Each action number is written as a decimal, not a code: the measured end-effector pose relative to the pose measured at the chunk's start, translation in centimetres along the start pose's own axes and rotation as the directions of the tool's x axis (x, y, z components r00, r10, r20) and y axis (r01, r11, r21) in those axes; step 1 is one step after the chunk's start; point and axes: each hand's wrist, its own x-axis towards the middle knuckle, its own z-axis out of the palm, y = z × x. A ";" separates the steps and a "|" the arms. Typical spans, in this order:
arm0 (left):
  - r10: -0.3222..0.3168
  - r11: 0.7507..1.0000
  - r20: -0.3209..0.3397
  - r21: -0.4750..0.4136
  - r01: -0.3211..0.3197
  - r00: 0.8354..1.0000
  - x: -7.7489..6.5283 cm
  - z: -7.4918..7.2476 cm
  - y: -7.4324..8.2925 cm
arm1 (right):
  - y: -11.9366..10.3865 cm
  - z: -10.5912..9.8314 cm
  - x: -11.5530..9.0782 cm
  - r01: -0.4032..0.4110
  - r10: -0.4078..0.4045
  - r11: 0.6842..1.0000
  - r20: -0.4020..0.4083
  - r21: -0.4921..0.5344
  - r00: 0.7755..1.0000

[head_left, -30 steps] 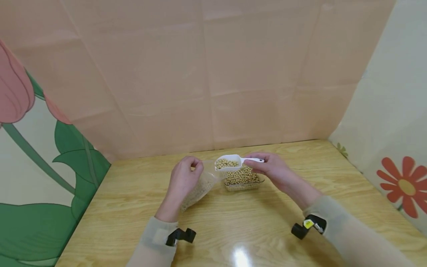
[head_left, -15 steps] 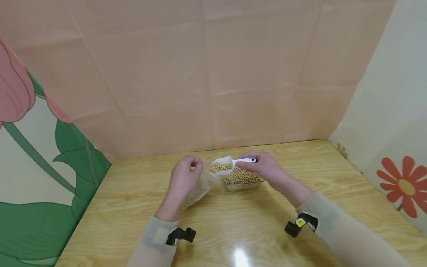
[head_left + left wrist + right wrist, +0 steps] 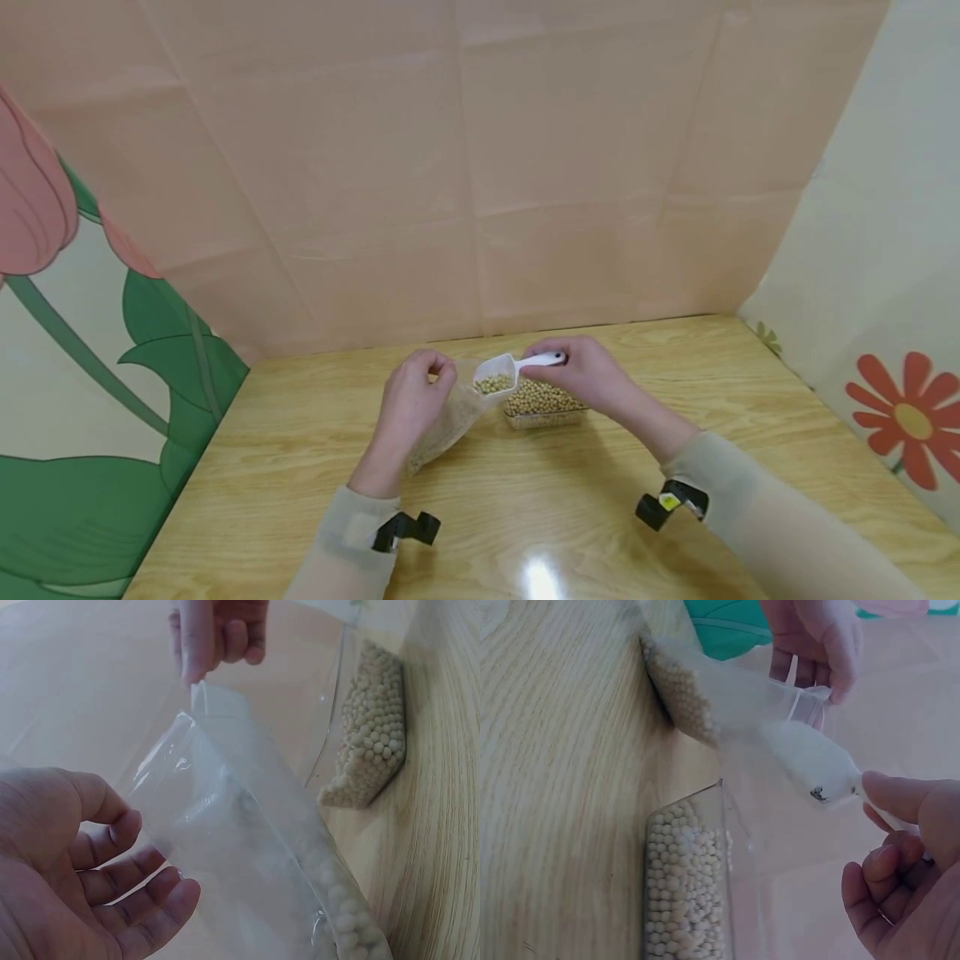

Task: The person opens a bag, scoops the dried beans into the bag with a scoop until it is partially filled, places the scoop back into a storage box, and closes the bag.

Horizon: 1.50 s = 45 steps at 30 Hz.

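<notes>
My left hand (image 3: 415, 396) pinches the rim of a clear plastic bag (image 3: 247, 847), which slants down to the table with pale round beans in its lower end. A white scoop (image 3: 498, 374), its handle pinched between thumb and fingers of my right hand (image 3: 581, 372), dips bowl-first into the bag's mouth. Beans lie toward the front of the scoop's tilted bowl. Under and behind the right hand stands a clear rectangular container (image 3: 543, 414) filled with soybeans. In the right wrist view the scoop (image 3: 810, 761) is partly covered by the bag's film.
A light wood-grain table (image 3: 480, 517) bears the bag and the container. Behind it hangs a pinkish sheet (image 3: 465, 183). Walls with painted flowers border the left and right sides. Each sleeve carries a black wrist mount (image 3: 408, 530).
My right hand has moved left, carrying the scoop from over the container into the bag's mouth. The bowl has tipped and shows fewer beans. The left hand has kept its place.
</notes>
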 end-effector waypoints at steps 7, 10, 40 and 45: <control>-0.005 1.000 0.002 0.005 0.005 1.000 0.0 0.0 0.1 | -1.4 0.0 -0.3 0.141 -0.146 0.982 -0.038 -0.128 0.989; -0.002 1.000 -0.005 0.014 0.002 1.000 0.1 0.0 0.0 | -1.7 -0.1 -0.4 0.173 -0.185 0.970 -0.054 -0.173 0.981; -0.026 1.000 0.019 -0.008 0.026 0.999 -0.2 -0.2 0.3 | 1.3 -5.2 -2.7 -0.001 -0.001 1.000 -0.069 -0.027 0.998; -0.020 1.000 0.013 -0.009 0.020 1.000 -0.2 -0.3 0.2 | 2.5 -5.9 -2.8 -0.015 0.010 0.998 -0.083 -0.059 0.997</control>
